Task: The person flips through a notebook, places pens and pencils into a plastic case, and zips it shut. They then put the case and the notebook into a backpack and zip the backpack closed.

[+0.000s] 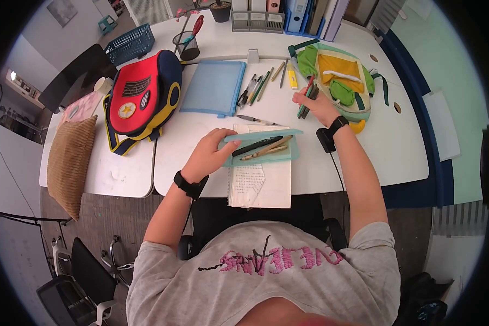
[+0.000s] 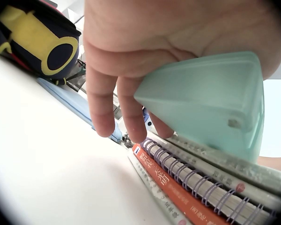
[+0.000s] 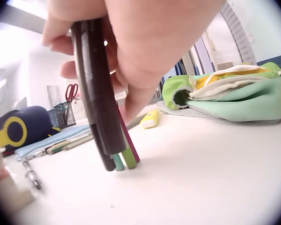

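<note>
My left hand [image 1: 211, 152] grips the left end of an open teal pencil case [image 1: 293, 148], thumb over its edge; several pens and pencils [image 1: 266, 148] lie inside. The case sits over a stack of books [image 1: 261, 187], seen edge-on in the left wrist view, where the case [image 2: 206, 98] lies against the palm. My right hand [image 1: 319, 107] pinches a bundle of pens, upright in the right wrist view: a thick black one [image 3: 100, 89] with green and dark red ones beside it. Their lower ends are at the tabletop.
Loose pens [image 1: 255, 89], a grey pen [image 1: 250, 118] and a yellow highlighter [image 1: 292, 77] lie beyond the case. A blue folder [image 1: 213, 87] and red backpack [image 1: 138, 95] are left. A green-yellow bag [image 1: 339, 76] lies right; a mesh pen holder [image 1: 188, 50] stands behind.
</note>
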Demonstrator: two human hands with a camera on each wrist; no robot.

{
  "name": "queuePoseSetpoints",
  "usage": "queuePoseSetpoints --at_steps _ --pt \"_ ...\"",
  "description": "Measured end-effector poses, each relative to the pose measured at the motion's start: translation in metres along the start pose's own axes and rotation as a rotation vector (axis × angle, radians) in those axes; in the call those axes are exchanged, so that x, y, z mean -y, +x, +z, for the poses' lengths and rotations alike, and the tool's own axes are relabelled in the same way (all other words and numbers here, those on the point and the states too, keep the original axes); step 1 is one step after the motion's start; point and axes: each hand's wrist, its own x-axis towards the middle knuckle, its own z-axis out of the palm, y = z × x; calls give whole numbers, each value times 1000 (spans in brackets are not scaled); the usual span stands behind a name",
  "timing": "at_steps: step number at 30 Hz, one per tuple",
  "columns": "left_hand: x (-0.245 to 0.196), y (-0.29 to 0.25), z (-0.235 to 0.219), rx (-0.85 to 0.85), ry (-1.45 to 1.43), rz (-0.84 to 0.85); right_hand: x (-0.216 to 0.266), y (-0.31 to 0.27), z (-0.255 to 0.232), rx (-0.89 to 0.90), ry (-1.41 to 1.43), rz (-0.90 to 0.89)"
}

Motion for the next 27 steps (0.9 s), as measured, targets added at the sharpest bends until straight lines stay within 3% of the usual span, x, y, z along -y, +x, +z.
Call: queuePoseSetpoints --at_steps 8,11,13,16,17,19,20,23,25,27 --pt "-3 0 -1 24 38 -9 0 -10 -1 -43 -143 49" --pt "-1 0 1 2 -34 -61 25 -17 -7 -170 -56 47" --pt "3 1 2 -13 -59 -58 47 -26 -15 -21 163 -223" --pt "3 2 4 -49 -76 -20 122 -87 13 243 -240 -362" --pt "3 2 3 -48 -76 -24 141 -98 26 407 -451 -599" --pt "3 3 1 -30 -40 -79 147 -117 59 589 -598 -675" --pt "3 2 2 -26 -39 -80 138 -122 70 643 -693 -614" --pt "4 2 5 -62 -58 -37 100 -112 97 606 -820 -584" --pt "9 2 6 -71 -74 -4 80 -102 105 513 -1095 -468" --pt "4 1 2 -44 -54 -30 64 -95 110 461 -1075 -456"
